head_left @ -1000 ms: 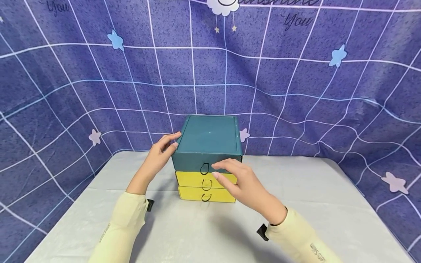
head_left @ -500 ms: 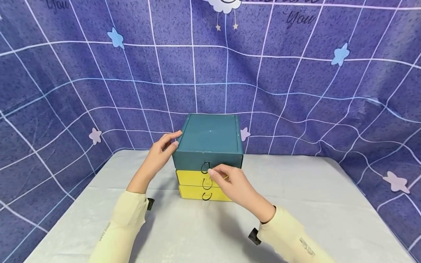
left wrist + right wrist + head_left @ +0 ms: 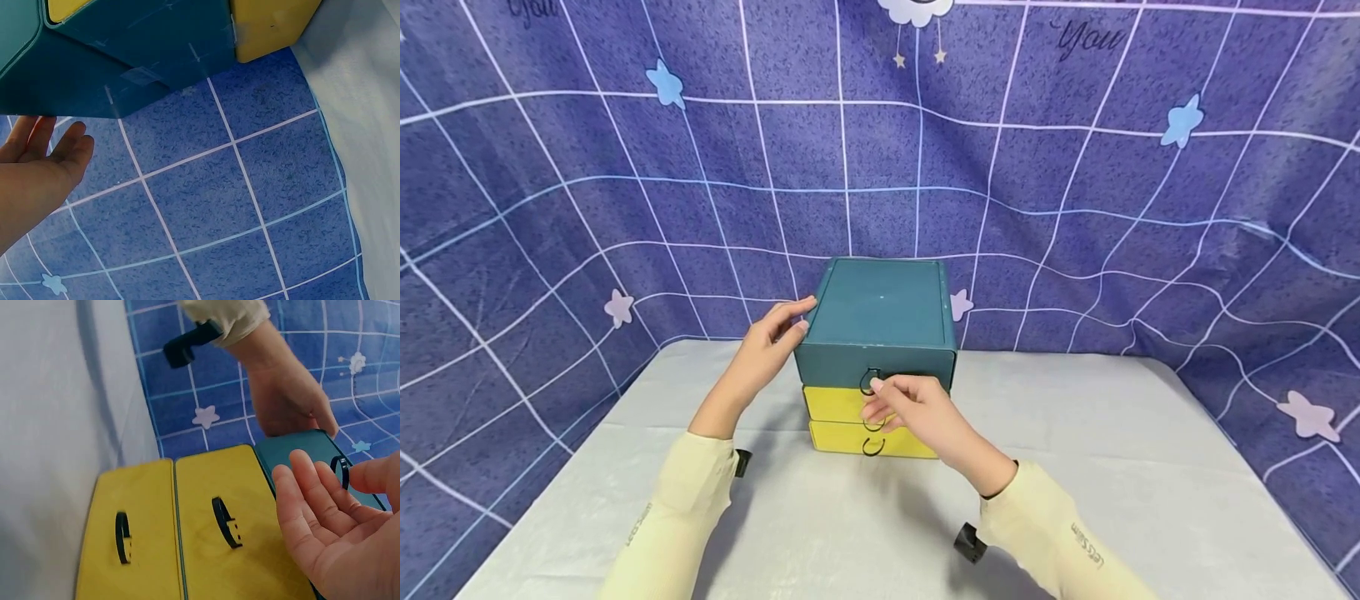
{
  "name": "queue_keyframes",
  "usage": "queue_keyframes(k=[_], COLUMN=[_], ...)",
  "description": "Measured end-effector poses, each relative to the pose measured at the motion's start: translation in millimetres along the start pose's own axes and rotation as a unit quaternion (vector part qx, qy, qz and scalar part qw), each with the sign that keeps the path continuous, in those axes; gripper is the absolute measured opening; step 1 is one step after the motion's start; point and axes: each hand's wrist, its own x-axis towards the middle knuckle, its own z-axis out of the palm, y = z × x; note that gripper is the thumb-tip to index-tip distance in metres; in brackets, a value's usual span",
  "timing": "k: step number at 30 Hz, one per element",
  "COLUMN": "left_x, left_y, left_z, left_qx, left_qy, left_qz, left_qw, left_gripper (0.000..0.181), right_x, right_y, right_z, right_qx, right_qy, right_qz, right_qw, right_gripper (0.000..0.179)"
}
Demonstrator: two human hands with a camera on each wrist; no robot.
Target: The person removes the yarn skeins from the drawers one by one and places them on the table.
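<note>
A small stacked drawer box [image 3: 883, 304] stands mid-table, with a teal top and top drawer front. Below are two yellow drawers, the middle drawer [image 3: 832, 403] and the bottom drawer [image 3: 833, 437], each with a black loop handle. My left hand [image 3: 765, 348] rests against the box's upper left edge, fingers fairly straight; the left wrist view shows fingertips at the teal side [image 3: 125, 50]. My right hand [image 3: 925, 410] pinches the top drawer's black loop handle [image 3: 345, 475] between thumb and forefinger; the other fingers spread loosely before the middle drawer. All drawers look closed.
A pale cloth covers the table [image 3: 1112, 467]. Behind it hangs a purple-blue curtain [image 3: 1037, 175] with grid lines and stars. Black camera mounts stick out under both sleeves, including the right camera mount [image 3: 970, 542].
My right hand has moved left and inward from in front of the top drawer, and its thumb and forefinger have closed on the loop handle. The left hand stays in place.
</note>
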Motion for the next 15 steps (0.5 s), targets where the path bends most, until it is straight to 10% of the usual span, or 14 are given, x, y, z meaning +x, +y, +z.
queue_keyframes(k=[15], left_x=[0.3], left_y=[0.2], left_z=[-6.2], left_qx=[-0.030], left_qy=[-0.033], left_qz=[-0.020], left_qw=[0.9988], left_gripper=[0.045], right_x=[-7.2], right_y=[-2.2], right_z=[-0.3], right_qx=[0.021], right_qy=[-0.023], right_qz=[0.029], right_qw=[0.9991], right_gripper=[0.038])
